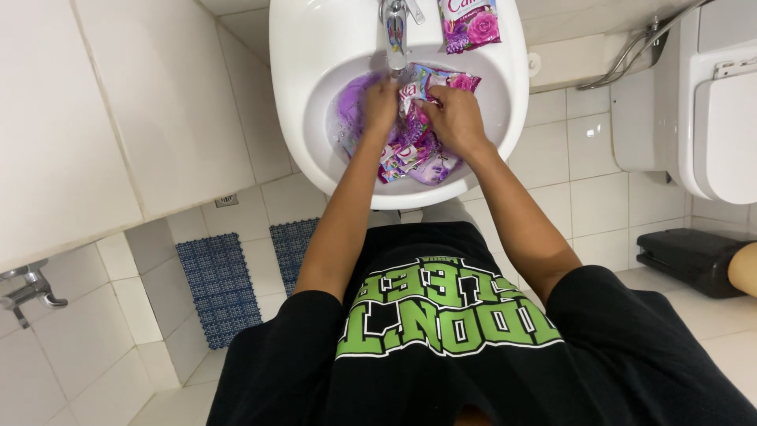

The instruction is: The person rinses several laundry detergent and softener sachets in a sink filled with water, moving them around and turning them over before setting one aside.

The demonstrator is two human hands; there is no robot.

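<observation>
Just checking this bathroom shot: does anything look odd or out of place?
Yes. The white sink holds a pile of crumpled purple and pink sachet wrappers in purplish water, with both hands, left and right, pressing them under the faucet. Another flowered packet lies on the rim.

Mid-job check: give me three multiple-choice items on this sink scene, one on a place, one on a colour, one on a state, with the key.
1. Where does the unopened pink packet lie?
A. On the floor mat
B. On the basin's back ledge, beside the tap
C. On the toilet lid

2. What colour are the two floor mats?
A. Blue
B. Red
C. Yellow

3. How do the hands stand?
A. Both lifted clear of the basin
B. One on the tap, one at the side
C. Both down in the basin on the wrappers

Key: 1 B, the packet rests on the white sink rim next to the tap. 2 A, both mats show blue. 3 C, the left hand and the right hand press on the purple wrappers in the bowl.
</observation>
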